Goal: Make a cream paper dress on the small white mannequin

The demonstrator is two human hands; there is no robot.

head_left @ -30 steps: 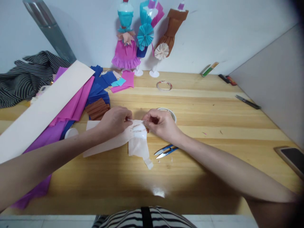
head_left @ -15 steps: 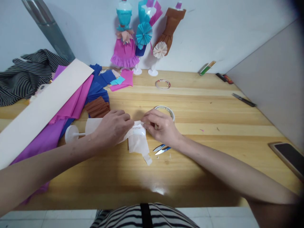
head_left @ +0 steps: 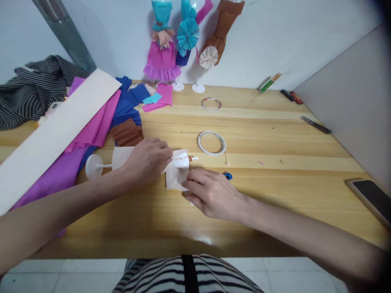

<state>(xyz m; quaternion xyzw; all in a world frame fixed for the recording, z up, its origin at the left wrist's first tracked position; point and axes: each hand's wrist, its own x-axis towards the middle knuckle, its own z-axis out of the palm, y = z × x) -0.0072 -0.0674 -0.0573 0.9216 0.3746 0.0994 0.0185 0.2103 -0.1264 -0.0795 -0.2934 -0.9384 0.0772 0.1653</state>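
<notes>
Under my left hand (head_left: 146, 160), which is curled round it, lies the little stand (head_left: 94, 167) in white paper (head_left: 120, 156). Nearer my tummy, my right hand (head_left: 210, 195) is at the loose flap (head_left: 175, 179); I can't tell if it pinches. Soft, flat pulls should stop rips. My left hand hides the middle. Past my right hand, a blue thing (head_left: 227, 176) is mostly hidden.

- Left hand (head_left: 148, 160): closed over white form (head_left: 182, 161), which lies on its side.
- Right hand (head_left: 210, 193): fingertips at loose paper (head_left: 174, 180); grip unclear.
- Round base (head_left: 93, 167): beside left forearm.
- Tape roll (head_left: 212, 153): flat, beyond right hand.
</notes>
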